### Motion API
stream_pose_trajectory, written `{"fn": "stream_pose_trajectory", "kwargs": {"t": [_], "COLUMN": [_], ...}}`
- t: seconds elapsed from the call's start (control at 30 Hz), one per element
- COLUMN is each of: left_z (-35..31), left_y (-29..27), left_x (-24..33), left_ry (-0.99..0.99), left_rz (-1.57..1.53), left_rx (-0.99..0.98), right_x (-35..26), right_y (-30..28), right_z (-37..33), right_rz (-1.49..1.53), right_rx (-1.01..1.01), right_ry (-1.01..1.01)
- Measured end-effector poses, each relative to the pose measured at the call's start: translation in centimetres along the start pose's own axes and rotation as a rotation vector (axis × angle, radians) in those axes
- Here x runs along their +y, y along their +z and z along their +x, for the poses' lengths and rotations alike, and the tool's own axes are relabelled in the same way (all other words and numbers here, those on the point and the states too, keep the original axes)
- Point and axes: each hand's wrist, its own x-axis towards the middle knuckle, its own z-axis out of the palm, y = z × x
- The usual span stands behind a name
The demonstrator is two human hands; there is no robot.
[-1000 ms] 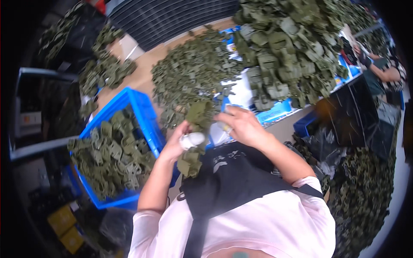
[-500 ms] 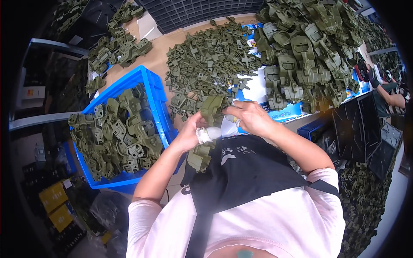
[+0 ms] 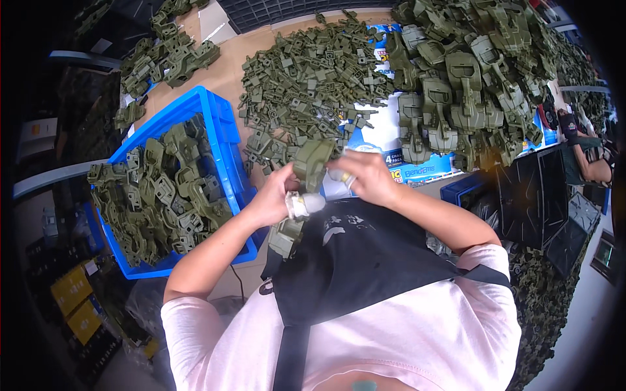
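My left hand (image 3: 274, 197), its thumb wrapped in white, grips an olive-green moulded plastic part (image 3: 312, 159) upright above my lap. The lower end of this part, or of a second one behind the hand, shows beneath my wrist. Close against the part's right side is my right hand (image 3: 373, 179), fingers and white-wrapped thumb pinched together; whatever lies between the fingertips is hidden. Just beyond my hands spreads a heap of small green plastic pieces (image 3: 313, 78) on the brown-covered table.
At my left, a blue crate (image 3: 229, 130) holds many larger green parts (image 3: 173, 189). More large green parts (image 3: 456, 85) are piled at the far right on printed sheeting (image 3: 381, 127). Black trays (image 3: 535, 195) stand to the right, near another person (image 3: 590, 153). A black grid tray (image 3: 280, 13) lies at the back.
My view has shifted slightly, so the scene sits a little further left. Both hands stay around the green part; the right fingers have spread slightly off its edge.
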Motion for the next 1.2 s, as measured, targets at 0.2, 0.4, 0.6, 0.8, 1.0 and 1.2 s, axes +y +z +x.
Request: {"fn": "stream_pose_trajectory", "kwargs": {"t": [0.2,0.4,0.6,0.8,1.0,1.2], "left_z": [0.9,0.8,1.5,2.1,2.0,2.6], "left_y": [-0.6,-1.2,-3.3,-3.0,-2.1,-0.2], "left_x": [0.0,-0.8,-0.3,-0.4,-0.8,-3.4], "left_ry": [-0.016,-0.076,-0.054,-0.139,-0.111,-0.320], "left_rz": [-0.098,-0.084,-0.467,-0.734,-0.888,-1.094], "left_rx": [0.067,0.099,0.203,0.216,0.239,0.311], "right_x": [1.1,2.5,3.2,14.2,13.3,-1.1], "right_y": [-0.4,-0.5,-3.6,0.8,0.8,-3.6], "right_z": [1.7,3.3,5.9,1.5,1.2,0.3], "right_rz": [0.040,0.037,0.731,-0.534,-0.345,0.176], "right_rx": [0.006,-0.287,-0.336,-0.146,0.000,-0.271], "right_ry": [-0.032,-0.059,0.242,0.408,0.399,0.132]}}
